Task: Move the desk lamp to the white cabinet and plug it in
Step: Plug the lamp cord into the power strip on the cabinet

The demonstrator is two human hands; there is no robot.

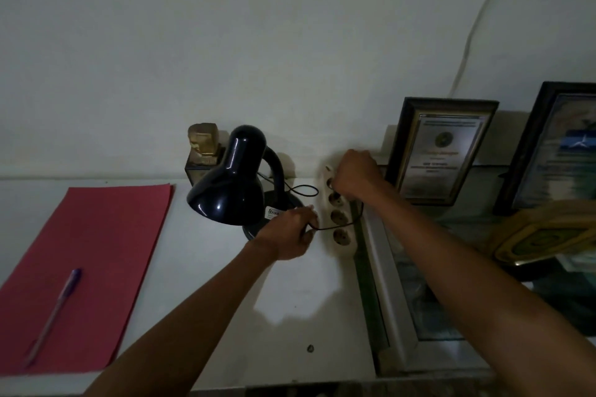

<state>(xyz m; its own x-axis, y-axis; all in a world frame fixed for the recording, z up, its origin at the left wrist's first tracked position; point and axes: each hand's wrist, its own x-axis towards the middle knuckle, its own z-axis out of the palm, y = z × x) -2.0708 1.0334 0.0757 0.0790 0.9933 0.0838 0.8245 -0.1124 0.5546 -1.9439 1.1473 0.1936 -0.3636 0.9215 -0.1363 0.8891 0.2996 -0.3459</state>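
The black desk lamp point(232, 177) stands unlit on the white cabinet top point(225, 284), near the back wall. Its thin black cord point(338, 225) loops from the base toward a white power strip point(342, 237) lying to the lamp's right. My left hand point(290, 235) pinches the cord beside the lamp base. My right hand point(356, 176) is closed over the far end of the strip; the plug is hidden under its fingers. Three sockets below that hand show nothing in them.
A red folder point(96, 261) with a purple pen point(56, 313) lies at the left. A small gold trophy point(203, 148) stands behind the lamp. Framed certificates point(442, 151) lean on the wall at right, above a glass-topped surface point(416, 300). A white cable point(474, 26) runs up the wall.
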